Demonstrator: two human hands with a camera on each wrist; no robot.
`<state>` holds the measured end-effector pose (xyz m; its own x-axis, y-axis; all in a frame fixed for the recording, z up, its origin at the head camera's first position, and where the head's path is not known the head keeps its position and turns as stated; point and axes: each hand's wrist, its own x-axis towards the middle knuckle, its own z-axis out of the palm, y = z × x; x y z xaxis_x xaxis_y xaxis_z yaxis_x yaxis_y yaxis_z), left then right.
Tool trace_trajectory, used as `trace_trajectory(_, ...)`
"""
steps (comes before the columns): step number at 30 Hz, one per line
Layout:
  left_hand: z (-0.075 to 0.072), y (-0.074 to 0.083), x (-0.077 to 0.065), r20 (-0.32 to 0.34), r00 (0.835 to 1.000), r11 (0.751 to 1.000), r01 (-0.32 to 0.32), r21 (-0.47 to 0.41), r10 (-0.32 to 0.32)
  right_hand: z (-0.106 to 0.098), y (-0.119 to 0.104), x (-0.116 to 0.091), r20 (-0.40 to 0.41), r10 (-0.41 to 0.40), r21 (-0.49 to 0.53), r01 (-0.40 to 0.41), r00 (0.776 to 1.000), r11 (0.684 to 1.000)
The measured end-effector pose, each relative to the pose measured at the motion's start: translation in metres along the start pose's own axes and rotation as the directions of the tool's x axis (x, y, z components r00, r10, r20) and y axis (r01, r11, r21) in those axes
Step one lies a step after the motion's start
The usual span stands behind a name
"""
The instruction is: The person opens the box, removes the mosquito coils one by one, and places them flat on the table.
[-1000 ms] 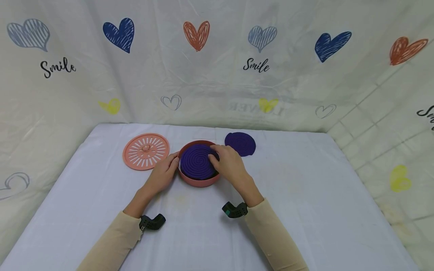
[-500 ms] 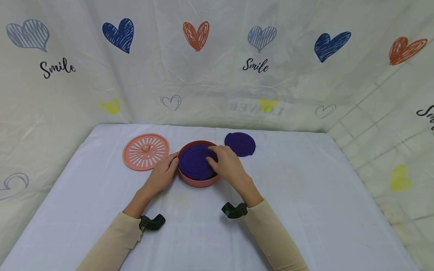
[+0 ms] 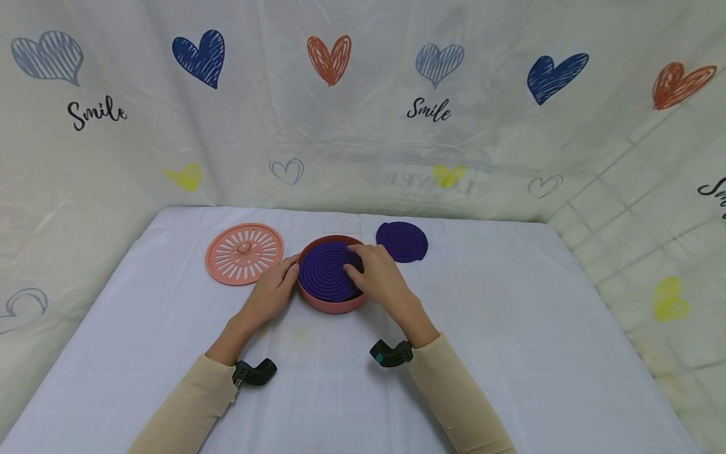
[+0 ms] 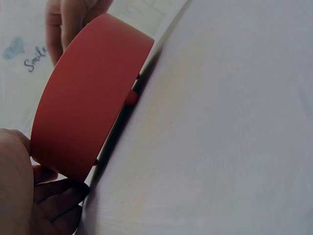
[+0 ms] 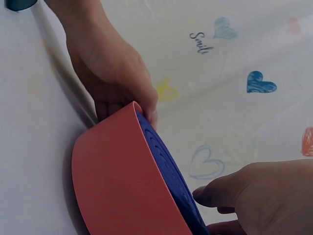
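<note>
A round salmon-red mosquito coil holder [image 3: 334, 307] stands on the white-covered table in the head view, low feet showing under it in the left wrist view. A purple mosquito coil [image 3: 326, 277] lies in its mouth, nearly filling it. My left hand [image 3: 273, 290] grips the holder's left side, thumb by the rim and fingers lower on the wall. My right hand [image 3: 382, 274] pinches the coil's right edge, its thumb at the coil's face; the fingertips at the far edge are partly hidden. In the right wrist view the coil [image 5: 168, 166] sits at the rim level.
A salmon slotted lid [image 3: 229, 258] with a small central knob lies left of the holder. A second purple coil [image 3: 403, 241] lies flat behind my right hand. A pale curtain [image 3: 363, 139] printed with hearts hangs at the table's back edge.
The coil has shifted slightly left within the holder's mouth, my right thumb and fingers moving a little with it. My left hand and the holder have stayed put.
</note>
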<state>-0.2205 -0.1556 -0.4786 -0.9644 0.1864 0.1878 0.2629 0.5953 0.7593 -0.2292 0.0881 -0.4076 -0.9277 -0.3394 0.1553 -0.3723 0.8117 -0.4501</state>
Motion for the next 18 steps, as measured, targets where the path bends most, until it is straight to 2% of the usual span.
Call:
trace_trajectory(8, -0.0005, -0.0007, 0.0001, 0.013, 1.000, 1.000, 0.008, 0.005, -0.008, 0.0027, 0.0011, -0.0002, -0.050, -0.033, 0.023, 0.034, 0.998, 0.999)
trace_trajectory(18, -0.0005, -0.0024, 0.0007, 0.011, 1.000, 1.000, 0.010, 0.013, -0.010, 0.0019, 0.0040, -0.0004, -0.079, -0.018, 0.149, 0.030, 0.997, 0.988)
